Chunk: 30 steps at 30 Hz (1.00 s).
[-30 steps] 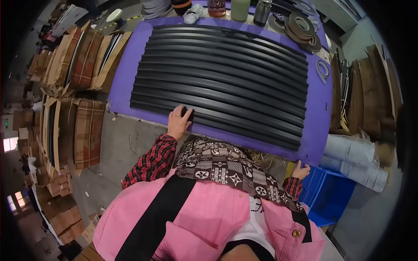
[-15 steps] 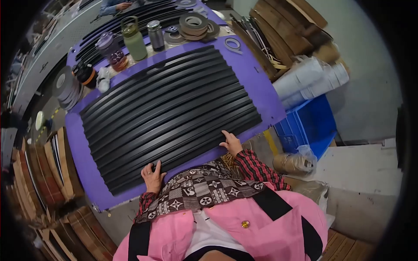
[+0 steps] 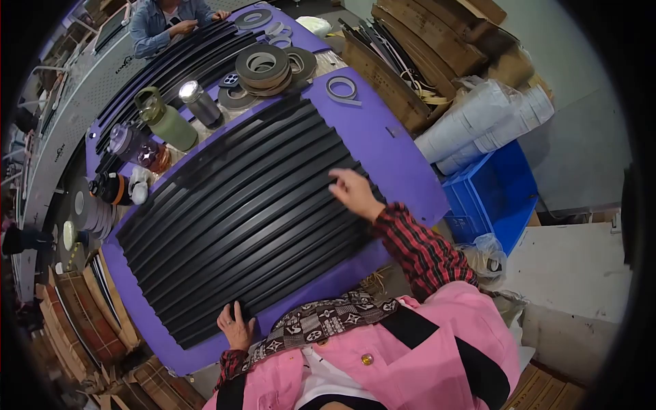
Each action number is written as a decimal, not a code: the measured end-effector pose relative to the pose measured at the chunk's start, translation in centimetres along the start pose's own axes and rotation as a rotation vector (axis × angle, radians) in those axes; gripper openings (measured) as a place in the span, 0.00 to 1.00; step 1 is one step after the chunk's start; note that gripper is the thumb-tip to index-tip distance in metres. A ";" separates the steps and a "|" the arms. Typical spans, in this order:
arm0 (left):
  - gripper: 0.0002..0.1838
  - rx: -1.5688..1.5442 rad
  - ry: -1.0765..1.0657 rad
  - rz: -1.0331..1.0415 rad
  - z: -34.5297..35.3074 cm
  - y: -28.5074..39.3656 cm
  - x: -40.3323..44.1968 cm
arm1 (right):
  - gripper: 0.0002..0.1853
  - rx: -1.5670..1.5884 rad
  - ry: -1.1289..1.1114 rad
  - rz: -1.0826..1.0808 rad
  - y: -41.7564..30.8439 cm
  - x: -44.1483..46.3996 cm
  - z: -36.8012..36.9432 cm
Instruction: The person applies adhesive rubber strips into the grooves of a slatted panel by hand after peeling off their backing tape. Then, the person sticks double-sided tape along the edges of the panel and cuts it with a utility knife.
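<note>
Black ribbed strips (image 3: 239,212) lie side by side across the purple table (image 3: 403,150). My left hand (image 3: 236,326) rests at their near edge, low in the view, fingers apart; a small dark thing by its fingertips is too hidden to name. Over the right part of the strips is my right hand (image 3: 355,193), its fingers partly bent and apart, holding nothing that shows. A loose ring of grey tape (image 3: 341,89) lies on the purple surface beyond the strips' right end.
Behind the strips stand a green bottle (image 3: 167,119), a metal flask (image 3: 200,104), a purple bottle (image 3: 137,145) and stacked tape rolls (image 3: 263,68). A person (image 3: 167,24) is at the far side. A blue bin (image 3: 492,195) and white rolls (image 3: 478,123) are at the right.
The view has turned and shifted toward the table's right side. My right hand has moved from the table's near edge up over the strips. The other person has come further into view.
</note>
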<state>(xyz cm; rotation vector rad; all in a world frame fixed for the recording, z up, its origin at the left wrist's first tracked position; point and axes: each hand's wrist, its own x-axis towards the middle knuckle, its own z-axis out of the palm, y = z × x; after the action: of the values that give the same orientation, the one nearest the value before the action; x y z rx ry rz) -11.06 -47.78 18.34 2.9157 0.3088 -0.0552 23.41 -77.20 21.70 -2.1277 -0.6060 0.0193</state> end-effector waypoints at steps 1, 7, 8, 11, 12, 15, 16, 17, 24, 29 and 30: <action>0.34 0.004 -0.013 0.016 -0.5 1.1 0.5 | 0.16 -0.069 0.120 -0.008 2.1 4.0 -0.9; 0.26 -0.253 -0.034 -0.210 -0.3 6.8 2.1 | 0.11 -0.864 0.266 -0.037 17.5 22.2 -0.9; 0.21 -0.238 -0.001 -0.275 -1.0 8.2 2.5 | 0.07 -0.949 0.173 -0.087 19.7 23.0 -0.8; 0.17 -0.291 0.027 -0.328 -1.2 9.4 2.1 | 0.08 -0.918 -0.122 -0.075 19.6 24.6 -2.0; 0.16 -0.307 0.036 -0.346 -1.2 9.8 2.8 | 0.09 -0.774 -0.050 -0.079 18.2 24.2 -2.2; 0.12 -0.509 0.143 -0.327 -0.9 10.7 5.9 | 0.09 0.008 0.112 0.048 11.9 21.8 -2.0; 0.11 -0.615 0.182 -0.303 -0.3 11.0 6.9 | 0.09 0.471 0.091 0.136 9.7 20.6 -1.3; 0.10 -0.668 0.235 -0.287 -0.1 11.6 8.6 | 0.12 0.983 -0.072 0.283 7.7 18.9 0.3; 0.15 -1.921 0.524 -0.519 -5.5 13.6 12.6 | 0.14 1.809 -0.357 0.496 -12.9 2.9 12.4; 0.11 -2.058 0.544 -0.463 -6.7 10.4 8.8 | 0.26 1.615 -0.393 0.354 -16.9 -2.5 14.8; 0.09 -2.066 0.569 -0.496 -6.9 9.8 7.9 | 0.30 1.614 -0.412 0.330 -17.2 -3.4 15.3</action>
<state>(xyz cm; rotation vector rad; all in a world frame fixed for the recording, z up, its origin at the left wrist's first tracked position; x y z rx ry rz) -1.17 -54.09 26.64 0.7269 0.6032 0.6032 9.74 -58.72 25.18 -0.5930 -0.2356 0.8418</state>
